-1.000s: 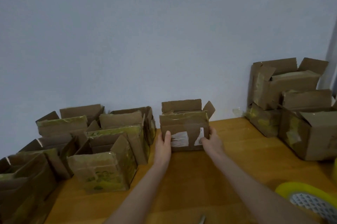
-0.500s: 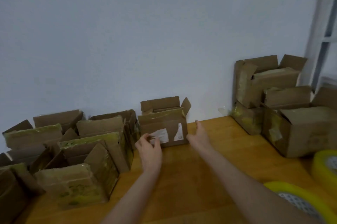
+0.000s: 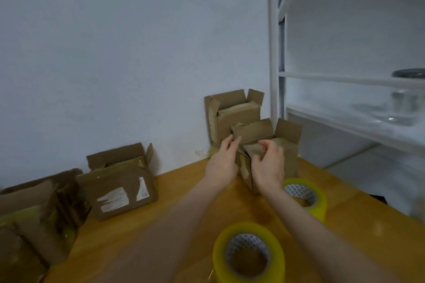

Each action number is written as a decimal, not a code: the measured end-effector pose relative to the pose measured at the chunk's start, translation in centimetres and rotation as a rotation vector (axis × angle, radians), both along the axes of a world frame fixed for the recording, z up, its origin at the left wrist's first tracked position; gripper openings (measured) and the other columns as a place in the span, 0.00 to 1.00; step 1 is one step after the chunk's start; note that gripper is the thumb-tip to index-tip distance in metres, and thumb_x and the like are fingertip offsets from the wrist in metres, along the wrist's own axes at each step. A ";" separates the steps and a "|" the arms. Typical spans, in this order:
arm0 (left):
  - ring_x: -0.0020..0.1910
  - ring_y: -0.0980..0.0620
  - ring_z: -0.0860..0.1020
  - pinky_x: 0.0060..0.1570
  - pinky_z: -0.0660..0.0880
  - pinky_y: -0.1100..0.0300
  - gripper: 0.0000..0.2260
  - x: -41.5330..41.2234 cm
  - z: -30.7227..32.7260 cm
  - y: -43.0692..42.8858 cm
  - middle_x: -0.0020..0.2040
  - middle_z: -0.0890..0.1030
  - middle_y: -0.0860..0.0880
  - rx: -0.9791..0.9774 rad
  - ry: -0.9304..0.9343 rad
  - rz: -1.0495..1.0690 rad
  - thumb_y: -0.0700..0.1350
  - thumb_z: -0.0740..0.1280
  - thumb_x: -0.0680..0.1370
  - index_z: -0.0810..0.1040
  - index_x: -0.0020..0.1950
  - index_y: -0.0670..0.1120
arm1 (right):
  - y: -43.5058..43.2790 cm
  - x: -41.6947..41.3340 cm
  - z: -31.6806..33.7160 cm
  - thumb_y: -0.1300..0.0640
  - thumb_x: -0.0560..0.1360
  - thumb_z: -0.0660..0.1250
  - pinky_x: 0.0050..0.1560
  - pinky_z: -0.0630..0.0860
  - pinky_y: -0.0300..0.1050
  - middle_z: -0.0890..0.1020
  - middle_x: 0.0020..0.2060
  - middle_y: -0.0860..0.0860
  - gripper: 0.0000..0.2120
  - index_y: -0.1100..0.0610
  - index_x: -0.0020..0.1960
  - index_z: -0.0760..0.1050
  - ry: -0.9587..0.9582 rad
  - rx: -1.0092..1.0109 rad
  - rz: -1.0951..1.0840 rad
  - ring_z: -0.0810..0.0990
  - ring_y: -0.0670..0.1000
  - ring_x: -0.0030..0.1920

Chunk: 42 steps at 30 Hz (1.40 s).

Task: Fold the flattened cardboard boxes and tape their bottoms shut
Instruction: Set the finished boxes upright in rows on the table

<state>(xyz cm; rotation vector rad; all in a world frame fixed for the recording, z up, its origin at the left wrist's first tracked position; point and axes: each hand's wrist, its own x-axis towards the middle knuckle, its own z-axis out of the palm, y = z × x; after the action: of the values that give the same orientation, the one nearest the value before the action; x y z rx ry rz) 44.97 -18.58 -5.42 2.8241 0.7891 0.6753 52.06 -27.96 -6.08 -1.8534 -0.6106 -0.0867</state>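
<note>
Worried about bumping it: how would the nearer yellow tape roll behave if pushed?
The nearer tape roll lies flat, hole up, so it would probably slide, not roll. Its thick wound ring looks stiff, unlikely to crush.

Nothing readable; torn labels [image 3: 113,200] on the box [image 3: 115,179] seem blank.

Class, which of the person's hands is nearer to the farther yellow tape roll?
Right. The right hand grips a cardboard box just up and left of the far tape roll; the left hand lies further left, against the same box.
</note>
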 end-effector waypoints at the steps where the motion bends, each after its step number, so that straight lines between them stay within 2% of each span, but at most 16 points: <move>1: 0.67 0.47 0.69 0.63 0.70 0.55 0.28 1.1 -0.1 0.1 0.75 0.62 0.48 -0.034 0.020 -0.003 0.37 0.64 0.76 0.62 0.75 0.48 | -0.7 1.0 -0.1 0.61 0.75 0.63 0.59 0.69 0.48 0.68 0.64 0.54 0.19 0.54 0.65 0.67 0.026 -0.035 -0.033 0.69 0.55 0.64; 4: 0.59 0.49 0.75 0.59 0.70 0.59 0.10 1.8 -0.2 0.8 0.59 0.78 0.47 -0.088 -0.106 0.007 0.38 0.65 0.77 0.81 0.56 0.44 | -2.1 3.2 -0.5 0.59 0.75 0.65 0.64 0.67 0.51 0.65 0.68 0.56 0.24 0.54 0.69 0.64 0.081 -0.067 -0.086 0.65 0.56 0.68; 9: 0.50 0.51 0.76 0.56 0.73 0.58 0.06 -4.4 -0.2 2.2 0.49 0.79 0.48 -0.032 -0.191 0.019 0.38 0.65 0.78 0.82 0.48 0.43 | -2.2 2.7 -0.5 0.58 0.74 0.65 0.64 0.67 0.48 0.69 0.64 0.52 0.20 0.52 0.66 0.68 -0.108 -0.044 -0.026 0.66 0.53 0.66; 13: 0.46 0.59 0.75 0.53 0.73 0.65 0.05 -12.0 -0.1 2.7 0.45 0.76 0.54 0.048 -0.272 0.045 0.37 0.67 0.76 0.81 0.46 0.46 | -1.1 -0.6 1.4 0.54 0.73 0.68 0.63 0.67 0.47 0.68 0.63 0.52 0.22 0.52 0.65 0.67 -0.208 -0.002 -0.067 0.67 0.52 0.64; 15: 0.44 0.63 0.74 0.50 0.72 0.69 0.05 -15.9 -0.1 2.7 0.45 0.76 0.55 0.089 -0.272 0.075 0.38 0.68 0.75 0.80 0.46 0.47 | -0.6 -1.6 2.1 0.50 0.72 0.71 0.64 0.68 0.51 0.65 0.67 0.54 0.30 0.53 0.69 0.62 -0.112 -0.073 -0.029 0.66 0.55 0.67; 17: 0.43 0.64 0.74 0.46 0.70 0.73 0.06 -19.5 -0.2 2.7 0.45 0.76 0.56 0.114 -0.261 0.114 0.38 0.68 0.75 0.80 0.46 0.48 | 0.0 -2.7 2.1 0.46 0.70 0.72 0.64 0.68 0.53 0.65 0.70 0.54 0.37 0.54 0.73 0.60 0.088 -0.164 0.216 0.66 0.57 0.68; 22: 0.43 0.65 0.75 0.45 0.70 0.75 0.07 -26.4 -0.4 2.6 0.44 0.75 0.57 0.113 -0.248 0.201 0.37 0.69 0.75 0.80 0.46 0.50 | 1.6 -8.6 0.4 0.43 0.74 0.66 0.64 0.70 0.51 0.71 0.67 0.52 0.32 0.56 0.73 0.63 0.340 -0.152 0.588 0.71 0.55 0.65; 24: 0.43 0.64 0.75 0.48 0.73 0.71 0.09 -28.6 -0.4 2.4 0.45 0.75 0.57 0.118 -0.238 0.220 0.37 0.68 0.75 0.79 0.46 0.52 | 2.7 -10.7 0.0 0.46 0.78 0.62 0.58 0.74 0.49 0.75 0.59 0.51 0.23 0.57 0.68 0.68 0.340 -0.159 0.628 0.76 0.52 0.56; 26: 0.44 0.61 0.75 0.50 0.77 0.65 0.07 -30.2 -0.2 2.2 0.47 0.76 0.55 0.140 -0.228 0.259 0.38 0.68 0.75 0.80 0.49 0.50 | 3.2 -12.2 0.1 0.53 0.81 0.58 0.45 0.78 0.46 0.77 0.44 0.51 0.11 0.60 0.50 0.74 0.348 -0.154 0.615 0.77 0.49 0.41; 27: 0.45 0.60 0.74 0.49 0.77 0.62 0.07 -30.9 0.1 2.0 0.49 0.75 0.53 0.178 -0.214 0.307 0.41 0.69 0.75 0.80 0.52 0.49 | 3.5 -13.0 0.1 0.56 0.81 0.57 0.38 0.79 0.44 0.76 0.40 0.51 0.12 0.60 0.44 0.73 0.341 -0.156 0.605 0.78 0.48 0.37; 28: 0.48 0.58 0.73 0.49 0.77 0.62 0.10 -31.2 0.5 1.9 0.52 0.75 0.52 0.231 -0.187 0.366 0.45 0.69 0.75 0.79 0.56 0.49 | 3.8 -13.6 0.0 0.57 0.81 0.57 0.34 0.78 0.43 0.76 0.37 0.52 0.13 0.60 0.40 0.71 0.313 -0.173 0.596 0.78 0.49 0.35; 30: 0.57 0.55 0.71 0.55 0.73 0.61 0.23 -30.6 1.6 1.7 0.59 0.74 0.51 0.299 -0.050 0.407 0.56 0.69 0.73 0.74 0.65 0.50 | 4.2 -14.6 -0.3 0.58 0.80 0.57 0.39 0.80 0.50 0.77 0.36 0.55 0.15 0.59 0.37 0.71 0.252 -0.187 0.586 0.80 0.54 0.38; 33: 0.73 0.50 0.61 0.73 0.57 0.49 0.43 -27.8 3.0 2.2 0.74 0.64 0.49 0.166 0.417 0.377 0.68 0.66 0.69 0.55 0.77 0.48 | 4.3 -15.2 -0.7 0.59 0.80 0.57 0.47 0.79 0.61 0.80 0.41 0.59 0.14 0.59 0.38 0.72 0.257 -0.172 0.562 0.82 0.59 0.43; 36: 0.69 0.46 0.67 0.72 0.53 0.39 0.39 -26.6 3.4 2.5 0.69 0.71 0.48 0.014 0.663 0.391 0.67 0.66 0.69 0.60 0.74 0.48 | 4.1 -15.4 -0.8 0.59 0.80 0.56 0.45 0.80 0.61 0.79 0.39 0.57 0.13 0.59 0.38 0.71 0.258 -0.174 0.532 0.83 0.59 0.42; 38: 0.62 0.49 0.73 0.69 0.59 0.40 0.32 -27.3 2.9 2.2 0.61 0.76 0.52 -0.025 0.556 0.368 0.64 0.69 0.70 0.66 0.67 0.50 | 4.1 -15.4 -1.0 0.60 0.80 0.56 0.45 0.80 0.60 0.79 0.38 0.56 0.13 0.59 0.38 0.71 0.276 -0.161 0.517 0.83 0.58 0.41; 42: 0.59 0.55 0.75 0.71 0.55 0.38 0.16 -30.0 0.5 0.6 0.56 0.77 0.57 0.181 0.130 0.262 0.51 0.70 0.74 0.73 0.60 0.54 | 4.6 -15.6 -1.3 0.61 0.80 0.56 0.46 0.81 0.58 0.80 0.36 0.57 0.12 0.61 0.39 0.71 0.362 -0.131 0.500 0.83 0.56 0.39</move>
<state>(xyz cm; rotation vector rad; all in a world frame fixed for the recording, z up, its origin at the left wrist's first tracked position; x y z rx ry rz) 14.98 -18.00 -4.90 2.9807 1.1936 0.6306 36.42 -23.38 -7.37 -1.7288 -0.8145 0.6171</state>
